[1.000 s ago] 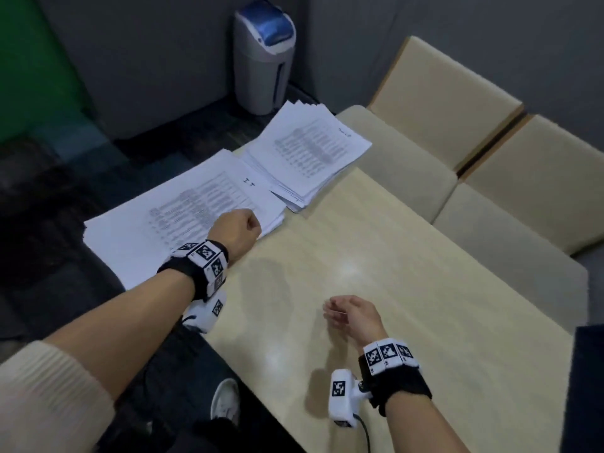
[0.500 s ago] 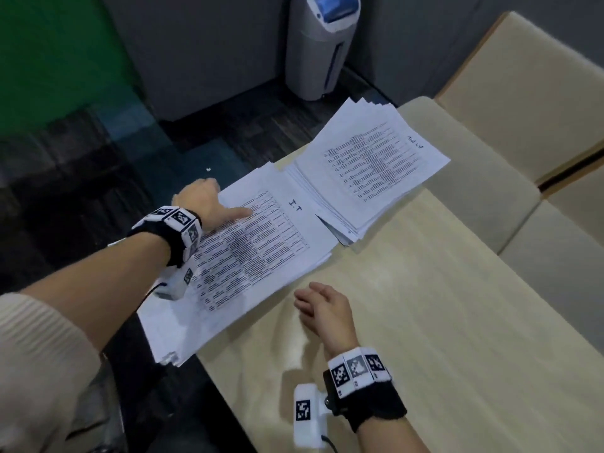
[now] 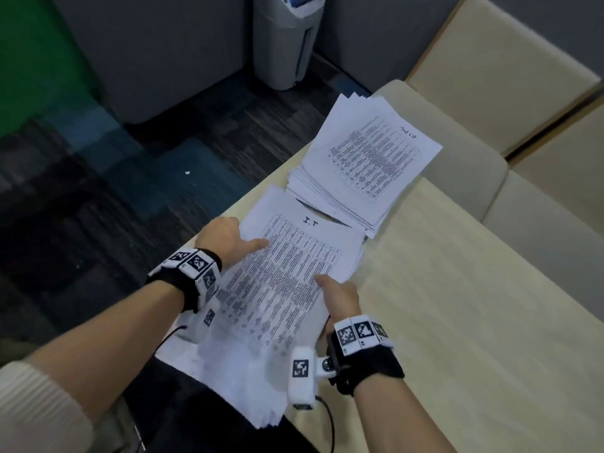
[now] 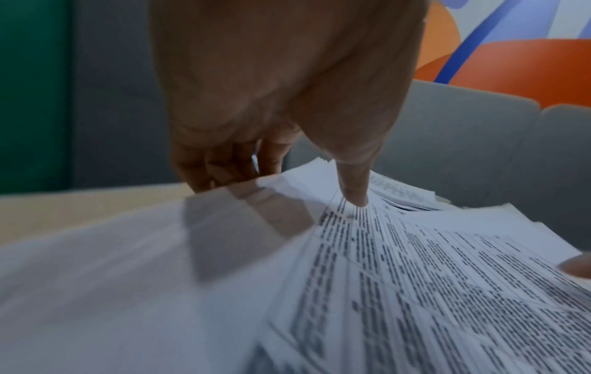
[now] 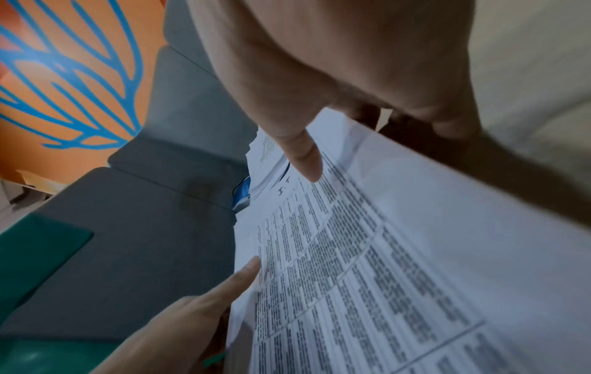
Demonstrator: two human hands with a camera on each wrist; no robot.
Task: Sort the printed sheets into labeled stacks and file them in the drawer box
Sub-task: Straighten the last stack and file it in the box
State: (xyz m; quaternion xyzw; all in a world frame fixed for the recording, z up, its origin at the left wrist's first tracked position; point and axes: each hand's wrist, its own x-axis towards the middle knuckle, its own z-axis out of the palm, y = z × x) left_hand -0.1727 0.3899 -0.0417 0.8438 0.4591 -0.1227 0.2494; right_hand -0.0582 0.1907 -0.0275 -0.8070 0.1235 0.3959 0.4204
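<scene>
White paper is now gripped from both sides: half a second back only the left hand (image 3: 225, 238) was on the I.T stack (image 3: 287, 282), while the right lay on the bare table. At centre-left of the head view, the left hand clamps the stack's left edge, thumb on the print and fingers curled under, as the left wrist view shows. At lower centre, the right hand (image 3: 338, 297) has come onto the opposite edge, thumb on top, fingers beneath. The stack's near end overhangs the table (image 3: 457, 322) at bottom centre. In the upper right, the 2nd labeled stack (image 3: 369, 165) rests untouched, just beside the first. I judge sorting finished and the I.T stack about to be lifted for filing; no drawer box is visible.
</scene>
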